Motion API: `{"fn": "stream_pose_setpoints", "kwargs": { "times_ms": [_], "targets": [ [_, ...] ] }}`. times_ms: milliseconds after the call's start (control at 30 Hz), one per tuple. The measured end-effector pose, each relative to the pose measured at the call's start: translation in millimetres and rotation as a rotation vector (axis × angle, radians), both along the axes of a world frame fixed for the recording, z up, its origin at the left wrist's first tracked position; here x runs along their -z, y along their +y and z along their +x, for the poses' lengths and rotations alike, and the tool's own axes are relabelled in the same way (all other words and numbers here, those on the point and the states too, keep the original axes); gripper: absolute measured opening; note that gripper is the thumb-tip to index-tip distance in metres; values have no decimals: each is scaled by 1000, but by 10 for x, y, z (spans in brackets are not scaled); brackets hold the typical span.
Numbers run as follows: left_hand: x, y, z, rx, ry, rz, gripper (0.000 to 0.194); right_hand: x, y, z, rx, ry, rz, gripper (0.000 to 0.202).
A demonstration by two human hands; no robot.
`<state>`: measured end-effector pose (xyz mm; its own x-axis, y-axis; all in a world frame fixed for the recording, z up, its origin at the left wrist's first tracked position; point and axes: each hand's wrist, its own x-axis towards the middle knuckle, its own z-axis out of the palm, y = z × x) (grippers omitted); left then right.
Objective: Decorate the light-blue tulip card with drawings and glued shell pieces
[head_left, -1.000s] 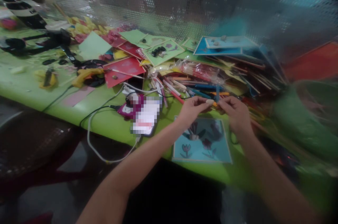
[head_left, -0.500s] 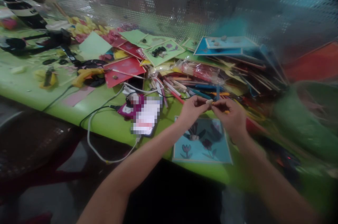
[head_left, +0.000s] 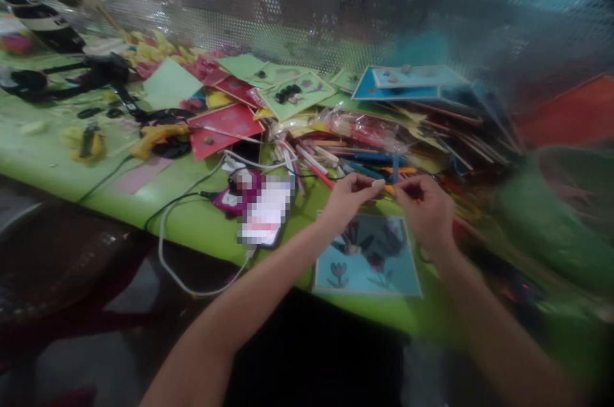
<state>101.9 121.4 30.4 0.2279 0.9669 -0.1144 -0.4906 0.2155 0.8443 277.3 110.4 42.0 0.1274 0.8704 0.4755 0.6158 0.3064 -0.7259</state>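
My left hand (head_left: 352,199) is pinched at the fingertips on a small whitish piece (head_left: 378,183), pebble-like in shape. Just right of it, my right hand (head_left: 426,208) has thumb and fingers pressed together; whatever is between them is too small to make out. A narrow gap separates the two hands. Below them on the green table lies a light blue card (head_left: 357,282) with a pale border, bearing dark tulip-like flowers. The hands cover part of its upper edge.
A phone (head_left: 266,212) with a white cable lies left of the card beside a purple case (head_left: 230,202). Pens (head_left: 311,160) and sticks crowd behind the hands. Further back are a green card with dark stones (head_left: 307,93), a red card (head_left: 225,128) and yellow glue gun (head_left: 160,138).
My right hand has moved slightly right, away from my left hand, so their fingertips have parted. The whitish piece stays at my left fingertips.
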Motion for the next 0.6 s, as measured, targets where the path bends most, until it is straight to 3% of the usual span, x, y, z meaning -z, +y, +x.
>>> {"fn": "stream_pose_setpoints", "kwargs": {
  "times_ms": [167,267,400,600],
  "targets": [
    [5,-1,0,5,26,17,44,-50,16,-7,-77,244,-146,19],
    [44,13,16,1,52,70,40,-90,-12,-37,-125,223,-199,20],
    [73,27,22,28,81,148,37,-111,-26,-64,-126,123,-146,21],
    [36,23,-3,70,31,125,38,-129,-27,-38,-154,114,-142,8]
  ]
}}
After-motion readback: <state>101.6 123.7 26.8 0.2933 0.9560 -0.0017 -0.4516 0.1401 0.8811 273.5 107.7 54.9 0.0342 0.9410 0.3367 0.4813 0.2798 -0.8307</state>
